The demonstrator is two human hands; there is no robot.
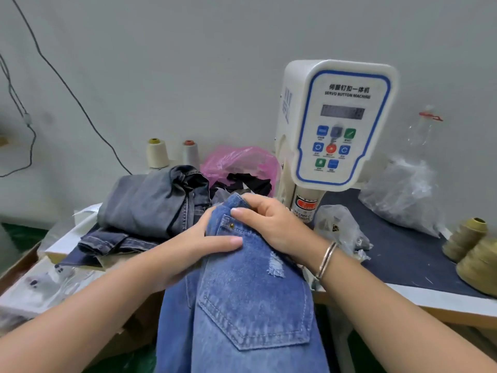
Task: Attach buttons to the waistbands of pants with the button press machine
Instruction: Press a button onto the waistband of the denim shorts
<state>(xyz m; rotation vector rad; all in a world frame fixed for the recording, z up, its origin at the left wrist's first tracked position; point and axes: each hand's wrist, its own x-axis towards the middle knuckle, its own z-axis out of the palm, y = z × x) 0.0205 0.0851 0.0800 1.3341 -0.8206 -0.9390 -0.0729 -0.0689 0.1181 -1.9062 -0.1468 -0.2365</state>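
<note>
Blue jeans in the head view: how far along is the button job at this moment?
Possibly done: grey jeans lie stacked left of the button machine; no buttons visible on them. In hand: left hand and right hand grip the blue jeans near the waistband. Left: pressing its button under the machine.

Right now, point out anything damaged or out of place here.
The blue denim jeans held by both hands show a frayed, whitish rip above the back pocket; it may be deliberate distressing. Nothing else stands out.
</note>
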